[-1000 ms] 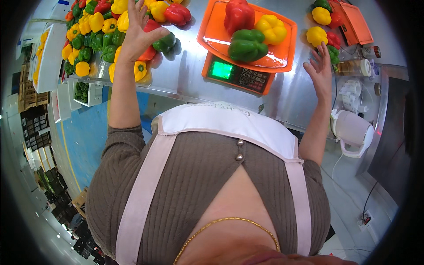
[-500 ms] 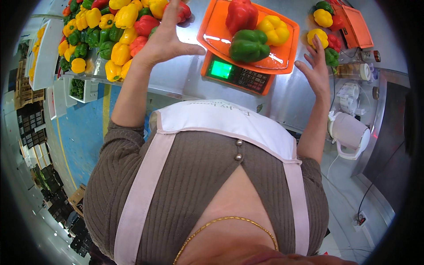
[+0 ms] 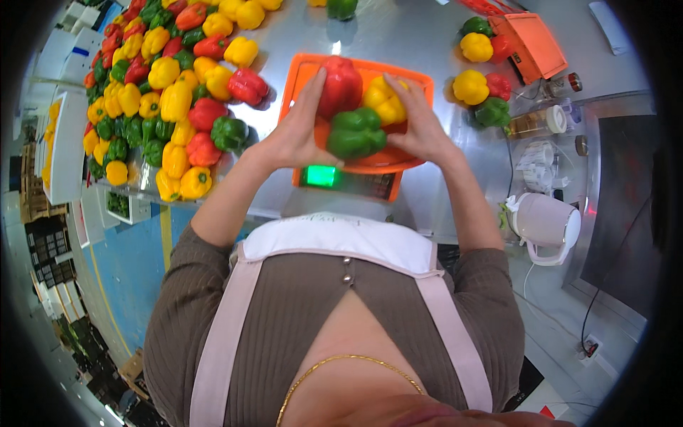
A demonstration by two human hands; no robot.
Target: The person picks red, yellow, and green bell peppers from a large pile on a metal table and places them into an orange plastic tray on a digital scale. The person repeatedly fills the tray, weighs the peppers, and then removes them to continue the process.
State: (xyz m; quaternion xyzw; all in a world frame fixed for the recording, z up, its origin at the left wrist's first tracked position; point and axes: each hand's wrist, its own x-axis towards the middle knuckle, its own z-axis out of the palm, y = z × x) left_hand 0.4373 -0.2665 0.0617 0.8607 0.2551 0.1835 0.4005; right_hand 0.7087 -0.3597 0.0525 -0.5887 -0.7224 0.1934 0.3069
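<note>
A red bell pepper (image 3: pixel 341 87), a yellow bell pepper (image 3: pixel 385 102) and a green bell pepper (image 3: pixel 356 134) sit close together on the orange tray (image 3: pixel 420 84) of a scale. The scale's lit green display (image 3: pixel 320 176) shows below the tray's near edge. From the left, my left hand (image 3: pixel 300 129) curves round the group, fingers along the red pepper and thumb by the green one. My right hand (image 3: pixel 421 127) closes in from the other side, its fingers over the yellow pepper and its thumb beside the green one.
A large heap of red, yellow and green bell peppers (image 3: pixel 174 99) covers the metal table's left side. At the right lie two small pepper groups (image 3: pixel 473 89), an orange tray-like object (image 3: pixel 530 46), jars (image 3: pixel 548 121) and a white kettle (image 3: pixel 544 220).
Both hands have come inward from beside the scale onto the three peppers. The view has shifted, so more of the far table shows.
</note>
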